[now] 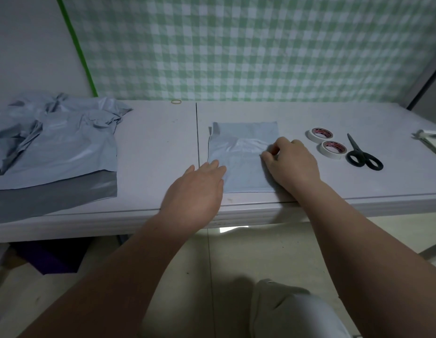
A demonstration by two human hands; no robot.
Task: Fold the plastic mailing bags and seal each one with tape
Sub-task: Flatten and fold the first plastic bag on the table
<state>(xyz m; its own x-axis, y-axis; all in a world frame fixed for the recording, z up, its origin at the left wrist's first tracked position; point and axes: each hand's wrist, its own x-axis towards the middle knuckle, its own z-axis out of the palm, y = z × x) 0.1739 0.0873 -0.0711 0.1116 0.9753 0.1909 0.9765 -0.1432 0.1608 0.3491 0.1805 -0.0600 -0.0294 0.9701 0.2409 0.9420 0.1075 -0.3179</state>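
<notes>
Looking down from the head camera, I see one folded bag [243, 142] lying flat on the table [158, 147], close to the front edge. The left hand [197, 189] is at 7 o'clock from it. Its fingers are straight and a little spread, and the tips rest on the bag's lower left edge. The right hand [292, 164] is at 4 o'clock. Its fingers are curled, and the thumb and first finger pinch the plastic at the bag's right edge. The heel of that hand lies over the lower right corner.

A pile of bags [58, 147] sits at 9 o'clock, well apart from the folded one. The ones at the back are crumpled. The flat one in front shows a dark grey flap.

At 3 o'clock I see a roll of tape [320, 134] and a second roll [332, 149] just beside it. Black scissors [362, 154] lie a bit further out at 3 o'clock, blades closed and pointing to the back. A rubber band [176, 101] lies at 11 o'clock, by the green checked cloth [236, 45].
</notes>
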